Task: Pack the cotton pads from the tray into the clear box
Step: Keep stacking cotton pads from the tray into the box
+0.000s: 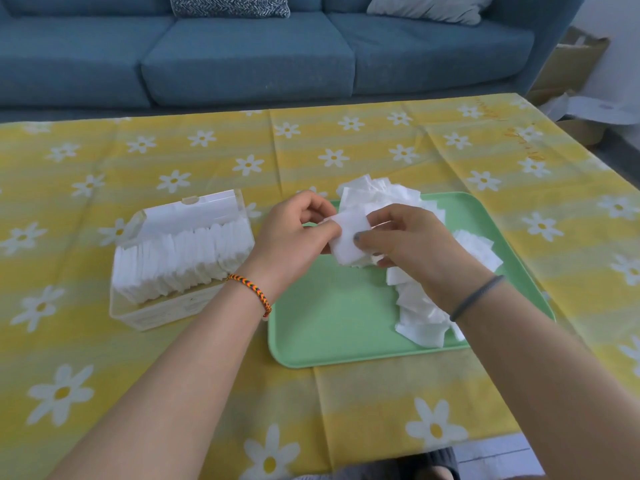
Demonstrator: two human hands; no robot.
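I am looking into a living room in a home. Past my hands stands a big blue sofa with cushions. Under my hands is a low table with a yellow daisy cloth. Far off to the right sit cardboard boxes.

Soft, even daylight, faint shadows, slight overall blur, wide-angle bending at edges.

You have white square pads strewn loosely down the right side of the green tray, a small stack held above it, and to its left the clear box, lid up, packed with upright pads on edge.
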